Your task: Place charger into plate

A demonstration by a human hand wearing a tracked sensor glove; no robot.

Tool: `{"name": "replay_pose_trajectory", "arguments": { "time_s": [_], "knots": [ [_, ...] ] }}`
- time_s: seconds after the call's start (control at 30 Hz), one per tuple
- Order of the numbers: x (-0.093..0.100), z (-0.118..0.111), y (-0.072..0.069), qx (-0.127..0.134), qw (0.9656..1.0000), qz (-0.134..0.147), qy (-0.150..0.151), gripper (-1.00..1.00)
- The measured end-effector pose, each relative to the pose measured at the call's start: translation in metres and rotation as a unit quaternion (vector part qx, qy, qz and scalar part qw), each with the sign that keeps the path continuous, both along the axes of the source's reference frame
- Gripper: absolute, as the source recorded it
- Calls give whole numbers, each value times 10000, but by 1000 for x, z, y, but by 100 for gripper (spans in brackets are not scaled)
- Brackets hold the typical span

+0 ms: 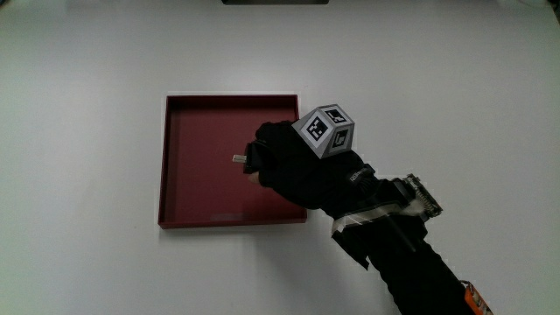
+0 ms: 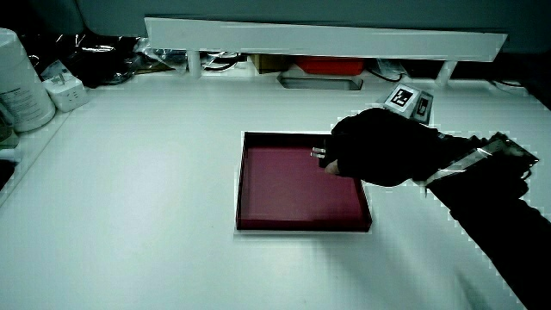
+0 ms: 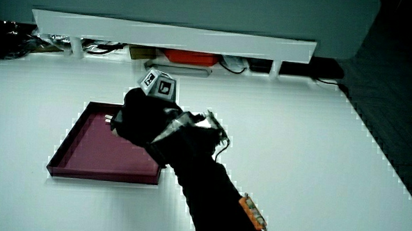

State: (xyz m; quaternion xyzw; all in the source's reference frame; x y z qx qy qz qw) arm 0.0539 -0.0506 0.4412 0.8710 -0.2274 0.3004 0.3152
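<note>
A square dark red plate (image 1: 197, 118) with low walls lies on the white table; both side views show the plate (image 2: 284, 194) (image 3: 93, 149) too. The gloved hand (image 1: 284, 162) is over the plate, its fingers curled on a small charger (image 1: 241, 159) whose metal prongs stick out past the fingertips. In both side views the charger (image 2: 318, 154) (image 3: 109, 119) shows only as prongs at the hand (image 2: 379, 146) (image 3: 140, 116); its body is hidden in the grip. The patterned cube (image 1: 325, 129) sits on the back of the hand.
A low white partition (image 2: 327, 39) runs along the table's edge farthest from the person, with a red box (image 2: 331, 65) and a grey tray (image 2: 320, 82) under it. A white canister (image 2: 19, 82) and a white plug block (image 2: 62, 90) stand at the table's corner.
</note>
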Motion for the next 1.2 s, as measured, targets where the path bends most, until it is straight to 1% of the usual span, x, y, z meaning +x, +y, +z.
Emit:
{"name": "replay_pose_trajectory", "arguments": {
  "time_s": [0.1, 0.13, 0.2, 0.23, 0.27, 0.3, 0.33, 0.4, 0.47, 0.5, 0.53, 0.57, 0.63, 0.7, 0.73, 0.77, 0.83, 0.87, 0.9, 0.93, 0.97, 1.0, 1.03, 1.07, 1.13, 1.17, 1.2],
  "knots": [
    [-8, 7, 0, 27, 10000, -4, 90, 0],
    [-11, 11, 0, -89, 10000, -34, 12, 0],
    [-16, 21, 0, -57, 9999, -6, 143, 0],
    [-19, 21, 1, -76, 9998, -15, 160, 0],
    [-21, 26, 1, -131, 9998, 36, 130, 0],
    [-23, 30, 1, -111, 9997, 17, 198, 0],
    [-25, 30, 2, -179, 9998, 12, 116, 0],
    [-29, 37, 3, -181, 9997, 1, 169, 0],
    [-30, 42, 4, -261, 9994, 64, 203, 0],
    [-31, 49, 5, -332, 9992, 24, 209, 0],
    [-33, 51, 6, -318, 9992, 14, 226, 0],
    [-33, 57, 7, -369, 9988, 31, 315, 0],
    [-34, 68, 9, -461, 9982, 57, 389, 0],
    [-36, 72, 11, -469, 9978, 69, 463, 0],
    [-37, 75, 12, -517, 9978, 29, 416, 0],
    [-37, 79, 13, -457, 9975, 68, 542, 0],
    [-38, 85, 14, -563, 9970, -4, 531, 0],
    [-38, 82, 15, -516, 9970, 26, 583, 0],
    [-38, 88, 15, -625, 9966, 3, 535, 0],
    [-37, 88, 15, -596, 9968, 45, 538, 0],
    [-37, 92, 16, -659, 9964, 46, 536, 0],
    [-37, 92, 16, -602, 9966, 48, 554, 0],
    [-37, 93, 17, -617, 9966, 32, 543, 0],
    [-38, 94, 17, -645, 9961, 37, 597, 0],
    [-37, 92, 18, -593, 9966, 82, 565, 0],
    [-38, 93, 19, -593, 9967, 56, 545, 0],
    [-38, 95, 19, -596, 9965, 73, 575, 0]
  ]
}}
